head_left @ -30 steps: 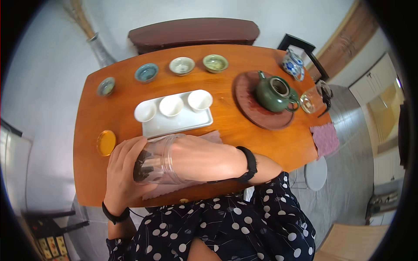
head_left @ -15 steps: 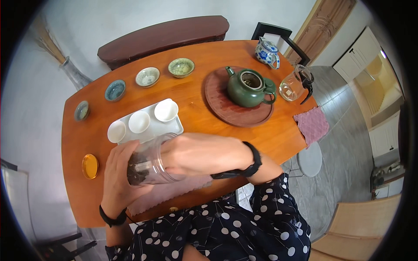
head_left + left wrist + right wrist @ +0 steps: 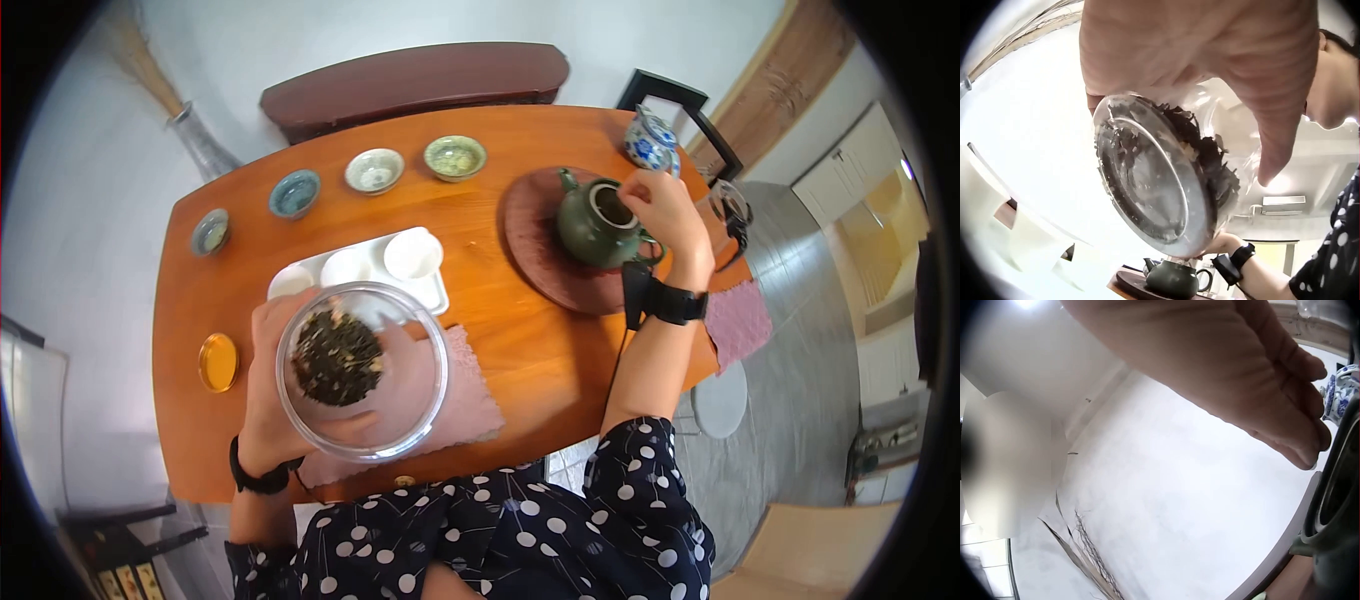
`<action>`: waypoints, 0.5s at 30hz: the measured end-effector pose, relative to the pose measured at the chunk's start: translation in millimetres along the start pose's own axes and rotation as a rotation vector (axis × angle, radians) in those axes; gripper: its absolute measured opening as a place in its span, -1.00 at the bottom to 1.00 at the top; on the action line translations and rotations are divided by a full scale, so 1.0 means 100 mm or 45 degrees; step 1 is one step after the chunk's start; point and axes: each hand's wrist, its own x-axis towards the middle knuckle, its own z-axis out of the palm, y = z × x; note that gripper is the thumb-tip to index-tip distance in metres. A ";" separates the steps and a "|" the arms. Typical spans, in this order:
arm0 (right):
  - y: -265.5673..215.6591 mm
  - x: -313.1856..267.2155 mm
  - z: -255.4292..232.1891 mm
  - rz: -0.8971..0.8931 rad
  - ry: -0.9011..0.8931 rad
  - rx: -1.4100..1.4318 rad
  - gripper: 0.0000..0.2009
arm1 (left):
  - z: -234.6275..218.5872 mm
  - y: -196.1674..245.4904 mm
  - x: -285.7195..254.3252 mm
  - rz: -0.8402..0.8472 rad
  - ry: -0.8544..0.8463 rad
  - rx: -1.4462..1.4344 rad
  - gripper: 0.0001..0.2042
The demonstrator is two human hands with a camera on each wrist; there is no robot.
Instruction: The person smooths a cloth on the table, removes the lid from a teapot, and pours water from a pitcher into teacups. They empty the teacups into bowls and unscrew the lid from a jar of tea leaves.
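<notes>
A clear round jar (image 3: 425, 385) is gripped from the side by my left hand (image 3: 268, 405), fingers spread around its wall. Dark dried tea leaves (image 3: 338, 358) lie in its bottom, and its open mouth faces up toward the head camera. The left wrist view shows the jar's base (image 3: 1141, 181) beneath the palm. My right hand (image 3: 668, 212) is over the open mouth of a green teapot (image 3: 588, 232), fingertips bunched in a pinch at the rim. In the right wrist view those fingers point down toward the pot; whatever lies between them is hidden.
The teapot stands on a round reddish-brown tray (image 3: 530, 240). Left of it are a white tray (image 3: 432, 295) with three white cups and a row of small bowls (image 3: 375, 172). An amber lid (image 3: 218, 362), pink cloth (image 3: 475, 400), blue-and-white pot (image 3: 650, 142) and glass pitcher (image 3: 722, 205) surround them.
My right hand has come out of the jar and moved right to the teapot's mouth. The left hand still holds the jar, which has turned its mouth upward.
</notes>
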 end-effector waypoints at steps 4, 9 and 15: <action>0.14 0.03 0.07 -0.006 -0.036 0.021 -0.84 | 0.02 0.37 0.19 0.049 0.021 0.014 -0.11; 0.29 0.07 0.11 -0.059 -0.069 0.053 -0.86 | -0.07 0.34 0.41 0.366 0.073 -0.087 -0.13; 0.15 0.03 -0.05 0.064 -0.104 0.043 -0.84 | -0.05 0.38 0.43 0.428 0.200 -0.274 -0.14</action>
